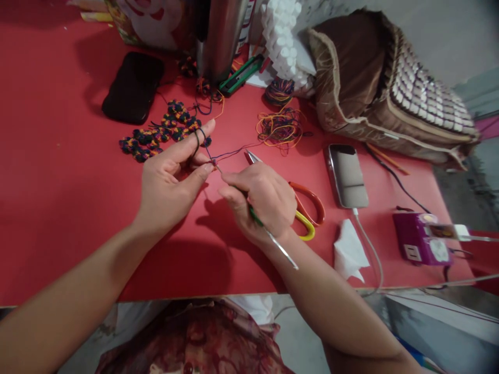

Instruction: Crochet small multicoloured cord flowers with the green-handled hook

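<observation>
Between the thumb and fingers of my left hand is the start of a small crochet piece. Dark yarn loops over its raised index finger. My right hand grips a crochet hook with a green middle and silver shaft. The hook's tip meets the crochet piece, though the exact stitch is too small to make out. Just beyond my left hand lie several dark, orange and purple crocheted motifs. Scissors with red and yellow handles lie partly under my right hand.
A loose yarn tangle and a wound yarn bundle lie farther back. Around them are a green cutter, a metal flask and a brown bag. A black phone, a charging phone, tissue and a purple power box surround the work.
</observation>
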A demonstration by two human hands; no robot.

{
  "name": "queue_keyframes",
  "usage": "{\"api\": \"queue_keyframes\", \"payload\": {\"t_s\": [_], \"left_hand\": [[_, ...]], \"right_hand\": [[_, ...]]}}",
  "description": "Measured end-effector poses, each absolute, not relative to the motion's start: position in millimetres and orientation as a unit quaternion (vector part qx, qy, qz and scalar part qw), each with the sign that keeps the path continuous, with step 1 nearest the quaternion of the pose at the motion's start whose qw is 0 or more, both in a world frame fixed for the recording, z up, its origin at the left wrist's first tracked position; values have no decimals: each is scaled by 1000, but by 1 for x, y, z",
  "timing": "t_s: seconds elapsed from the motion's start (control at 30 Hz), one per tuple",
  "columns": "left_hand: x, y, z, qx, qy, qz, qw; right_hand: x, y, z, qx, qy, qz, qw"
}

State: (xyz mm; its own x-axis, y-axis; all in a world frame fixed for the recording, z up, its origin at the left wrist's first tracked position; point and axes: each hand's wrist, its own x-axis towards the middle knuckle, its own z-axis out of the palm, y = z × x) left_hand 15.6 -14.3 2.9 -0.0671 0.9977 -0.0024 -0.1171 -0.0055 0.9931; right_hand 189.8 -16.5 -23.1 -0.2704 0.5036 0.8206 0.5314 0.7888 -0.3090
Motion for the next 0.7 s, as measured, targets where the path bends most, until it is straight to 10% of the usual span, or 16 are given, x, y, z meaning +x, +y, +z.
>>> {"api": "queue_keyframes", "payload": {"t_s": [0.7], "left_hand": [[3,-12,8,551,428,452,556]], "right_hand": [[197,-15,3,-457,-579,374,562]]}}
